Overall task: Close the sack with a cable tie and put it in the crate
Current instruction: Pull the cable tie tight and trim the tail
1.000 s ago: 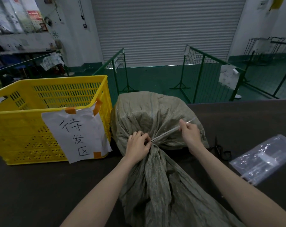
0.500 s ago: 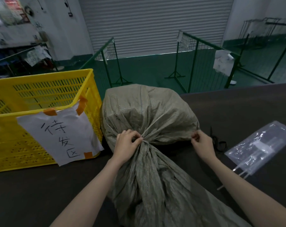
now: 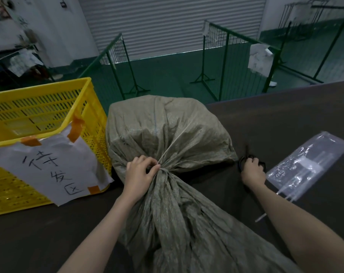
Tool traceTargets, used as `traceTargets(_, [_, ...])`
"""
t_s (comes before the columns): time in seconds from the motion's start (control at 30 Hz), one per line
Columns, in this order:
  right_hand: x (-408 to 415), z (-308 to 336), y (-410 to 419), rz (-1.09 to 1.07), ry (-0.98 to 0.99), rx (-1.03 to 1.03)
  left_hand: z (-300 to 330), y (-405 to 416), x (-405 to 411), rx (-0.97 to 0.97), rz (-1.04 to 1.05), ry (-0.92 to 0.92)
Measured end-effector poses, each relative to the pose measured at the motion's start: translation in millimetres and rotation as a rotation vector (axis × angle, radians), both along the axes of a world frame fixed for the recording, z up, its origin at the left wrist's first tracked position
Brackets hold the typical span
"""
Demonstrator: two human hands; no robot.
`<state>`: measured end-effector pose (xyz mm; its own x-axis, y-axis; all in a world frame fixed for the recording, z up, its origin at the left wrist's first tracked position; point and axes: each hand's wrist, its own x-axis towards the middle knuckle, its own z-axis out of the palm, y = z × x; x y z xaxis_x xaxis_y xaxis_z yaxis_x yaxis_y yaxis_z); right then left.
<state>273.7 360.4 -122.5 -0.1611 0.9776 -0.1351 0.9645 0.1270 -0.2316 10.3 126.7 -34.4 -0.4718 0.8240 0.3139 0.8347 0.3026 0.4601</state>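
Note:
A grey-green woven sack (image 3: 167, 131) lies on the dark table (image 3: 285, 115), its neck gathered towards me. My left hand (image 3: 140, 172) is clenched on the bunched neck. A thin pale cable tie (image 3: 173, 144) circles the neck, and its tail runs up over the sack's body. My right hand (image 3: 253, 171) rests on the table to the right of the sack, fingers curled over black scissors (image 3: 241, 162). The yellow slatted crate (image 3: 49, 107) stands to the left, touching the sack.
A white paper label (image 3: 49, 166) with handwritten characters is taped to the crate's front. A clear plastic bag of cable ties (image 3: 309, 164) lies at the right, with a loose tie (image 3: 261, 217) beside my forearm. Green wire fences (image 3: 226, 62) stand beyond the table's far edge.
My right hand let go of the cable tie's tail and moved right and down onto the scissors. My left hand stayed on the sack's neck. The camera tilted down.

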Motion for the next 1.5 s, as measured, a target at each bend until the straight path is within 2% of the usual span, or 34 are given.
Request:
traceTargets(0.13, [3, 5, 8, -0.023, 0.03, 0.011, 0, 0, -2, 0.005, -0.016, -0.021])
traceTargets(0.27, [4, 15, 14, -0.153, 0.083, -0.115, 1, 0, -2, 0.02, -0.027, -0.031])
traceTargets(0.4, [4, 22, 8, -0.148, 0.092, -0.18, 1, 0, -4, 0.014, -0.033, -0.026])
traceTargets(0.6, [0, 32, -2, -0.209, 0.26, -0.195, 6, -2, -1, 0.007, -0.055, -0.068])
traceTargets(0.67, [-3, 37, -6, -0.235, 0.356, -0.182, 8, -4, 1, 0.0, -0.066, -0.091])
traceTargets(0.9, [-13, 62, -40, -0.259, 0.926, -0.139, 22, -9, -2, 0.029, -0.118, -0.315])
traceTargets(1.0, [-15, 84, -61, -0.171, 1.024, -0.145, 32, -10, -3, 0.076, -0.116, -0.382])
traceTargets(1.1, [-14, 109, -89, 0.046, 0.957, -0.155, 41, -12, -3, 0.12, -0.097, -0.397])
traceTargets(1.2, [-13, 129, -115, 0.258, 0.787, -0.074, 49, -16, -7, 0.19, -0.072, -0.433])
traceTargets(1.4, [-14, 129, -140, 0.621, 0.507, -0.088, 70, -25, -19, 0.269, -0.026, -0.494])
traceTargets(1.5, [-23, 125, -142, 0.759, 0.305, -0.009, 82, -30, -23, 0.29, -0.012, -0.471])
